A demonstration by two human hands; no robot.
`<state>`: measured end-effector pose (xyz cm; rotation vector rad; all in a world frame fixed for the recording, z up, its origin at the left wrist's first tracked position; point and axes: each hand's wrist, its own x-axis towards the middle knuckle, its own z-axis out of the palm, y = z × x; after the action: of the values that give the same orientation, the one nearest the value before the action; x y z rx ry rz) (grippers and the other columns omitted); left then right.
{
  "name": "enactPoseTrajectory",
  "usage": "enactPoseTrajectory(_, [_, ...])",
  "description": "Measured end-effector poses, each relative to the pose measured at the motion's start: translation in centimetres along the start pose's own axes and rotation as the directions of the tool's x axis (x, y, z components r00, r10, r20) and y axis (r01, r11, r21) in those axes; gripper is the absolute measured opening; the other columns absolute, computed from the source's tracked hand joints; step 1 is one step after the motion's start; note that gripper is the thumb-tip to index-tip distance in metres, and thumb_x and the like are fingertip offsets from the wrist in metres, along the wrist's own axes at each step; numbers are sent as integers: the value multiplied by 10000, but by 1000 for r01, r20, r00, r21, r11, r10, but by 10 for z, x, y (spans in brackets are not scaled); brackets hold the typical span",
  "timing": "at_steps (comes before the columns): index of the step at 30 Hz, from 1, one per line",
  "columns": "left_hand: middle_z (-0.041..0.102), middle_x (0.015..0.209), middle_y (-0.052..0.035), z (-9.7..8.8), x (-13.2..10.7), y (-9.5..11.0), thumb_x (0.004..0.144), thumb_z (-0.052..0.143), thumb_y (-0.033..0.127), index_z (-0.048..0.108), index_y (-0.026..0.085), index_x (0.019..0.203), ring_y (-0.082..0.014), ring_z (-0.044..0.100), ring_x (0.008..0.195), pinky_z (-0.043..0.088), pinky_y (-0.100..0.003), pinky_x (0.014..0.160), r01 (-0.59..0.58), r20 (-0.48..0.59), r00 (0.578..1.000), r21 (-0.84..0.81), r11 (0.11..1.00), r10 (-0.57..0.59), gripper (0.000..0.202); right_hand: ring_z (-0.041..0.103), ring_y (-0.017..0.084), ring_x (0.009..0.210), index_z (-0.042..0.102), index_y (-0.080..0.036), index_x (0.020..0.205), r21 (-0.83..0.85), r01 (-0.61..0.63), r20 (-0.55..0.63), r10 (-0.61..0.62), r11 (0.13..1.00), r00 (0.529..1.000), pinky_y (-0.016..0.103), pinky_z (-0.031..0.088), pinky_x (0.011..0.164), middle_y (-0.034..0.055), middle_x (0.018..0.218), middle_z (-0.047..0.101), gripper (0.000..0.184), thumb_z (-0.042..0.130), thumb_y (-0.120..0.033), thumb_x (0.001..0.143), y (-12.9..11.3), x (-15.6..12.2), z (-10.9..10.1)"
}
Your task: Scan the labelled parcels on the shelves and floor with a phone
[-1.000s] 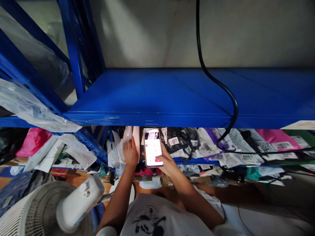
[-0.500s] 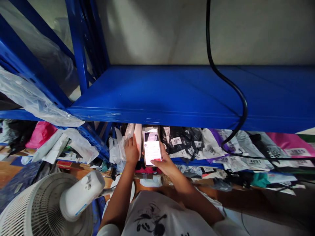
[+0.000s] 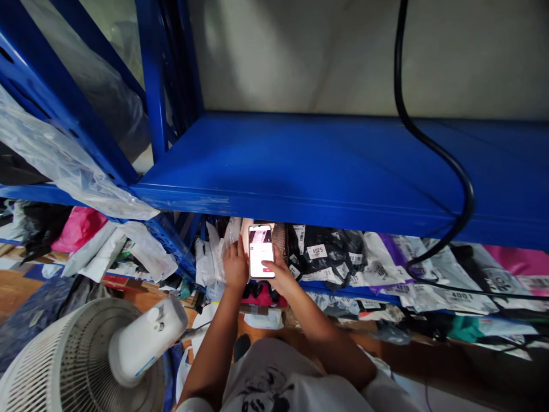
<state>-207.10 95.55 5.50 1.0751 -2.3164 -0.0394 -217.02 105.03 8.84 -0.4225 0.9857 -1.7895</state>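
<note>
In the head view, my right hand point(image 3: 281, 274) grips a smartphone point(image 3: 261, 264) with its lit screen facing up at me. The thumb lies on the screen's lower part, by a red button. Close to the phone's left edge, my left hand point(image 3: 235, 268) has its fingers curled on a pale plastic parcel point(image 3: 233, 230); its thumb is hard to see. Behind the phone stands a parcel in bubble wrap point(image 3: 280, 234), partly hidden. Black parcels with number labels point(image 3: 317, 252) lie just to the right.
A blue shelf point(image 3: 300, 166) spans the view above my hands. A black cable point(image 3: 446, 151) hangs in front of it at right. More labelled bags point(image 3: 463, 297) fill the lower shelf. A white fan point(image 3: 86, 355) stands at lower left, near a blue upright point(image 3: 171, 240).
The phone, held in my right hand, sits slightly higher and closer to my left hand. The view has shifted, so the shelf and cable appear further right.
</note>
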Motion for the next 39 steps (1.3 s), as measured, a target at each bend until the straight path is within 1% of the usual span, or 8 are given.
enactPoseTrajectory(4, [610, 1104, -180, 1, 0, -1, 875, 483, 162, 337, 68, 1442, -272, 589, 919, 489, -398, 795, -11, -11, 1000, 9, 1000, 11, 593, 666, 249, 1087, 435, -375, 1276, 4, -3, -26, 3, 1000, 1000, 434, 534, 934, -30, 1225, 679, 744, 714, -127, 632, 7, 8, -3])
enactPoseTrajectory(11, [626, 1068, -169, 4, -1, -3, 872, 504, 152, 389, 53, 1412, -266, 599, 887, 492, -385, 794, -28, -44, 999, 14, 999, 29, 561, 690, 271, 1041, 442, -366, 1263, 12, -3, -6, 3, 1000, 1000, 440, 569, 852, -28, 1187, 699, 746, 735, -148, 613, 10, 12, -4])
enactPoseTrajectory(22, [622, 1060, -168, 5, 0, -3, 874, 495, 155, 378, 62, 1415, -265, 598, 903, 492, -390, 800, -34, -55, 998, 16, 999, 34, 562, 662, 268, 1101, 439, -353, 1289, -12, 4, -45, -4, 1000, 999, 449, 548, 911, -19, 1213, 690, 772, 729, -161, 600, 11, 13, -6])
enactPoseTrajectory(26, [613, 1086, -174, 3, 0, -3, 878, 487, 164, 370, 68, 1423, -269, 598, 917, 488, -391, 806, -24, -31, 999, 16, 1000, 24, 565, 647, 279, 1127, 463, -353, 1280, 12, -28, -50, 29, 1000, 998, 464, 536, 933, -25, 1229, 684, 743, 688, -136, 606, 1, 6, -1])
enactPoseTrajectory(29, [604, 1110, -181, 1, 0, -2, 873, 479, 155, 351, 73, 1433, -277, 595, 940, 483, -396, 816, -19, -10, 1000, 0, 1000, 19, 580, 636, 281, 1144, 458, -363, 1308, 36, -63, 9, 63, 997, 998, 478, 533, 930, -30, 1229, 684, 728, 613, -128, 636, -12, -5, 5])
enactPoseTrajectory(34, [603, 1128, -212, 0, 0, 0, 839, 507, 138, 271, 18, 1449, -286, 599, 945, 482, -399, 813, 10, -17, 1000, -33, 999, -11, 665, 627, 266, 1159, 383, -377, 1372, 34, -57, 76, 54, 998, 996, 463, 514, 955, -34, 1244, 677, 858, 592, -70, 599, -27, -23, 8])
enactPoseTrajectory(36, [602, 1133, -221, 0, 0, 1, 825, 521, 125, 293, -6, 1428, -294, 596, 960, 483, -401, 824, 12, -25, 1000, -37, 999, -13, 657, 610, 263, 1184, 396, -376, 1357, 29, -53, 55, 51, 998, 997, 458, 496, 984, -32, 1258, 667, 853, 620, -61, 596, -28, -26, 6])
enactPoseTrajectory(39, [607, 1122, -209, 1, 0, 0, 829, 524, 130, 342, 7, 1404, -301, 595, 971, 487, -410, 828, 5, -27, 1000, -29, 1000, -6, 616, 622, 273, 1162, 459, -366, 1276, 13, -36, -45, 37, 999, 998, 460, 506, 965, -25, 1206, 689, 709, 689, -143, 643, -28, -27, 4])
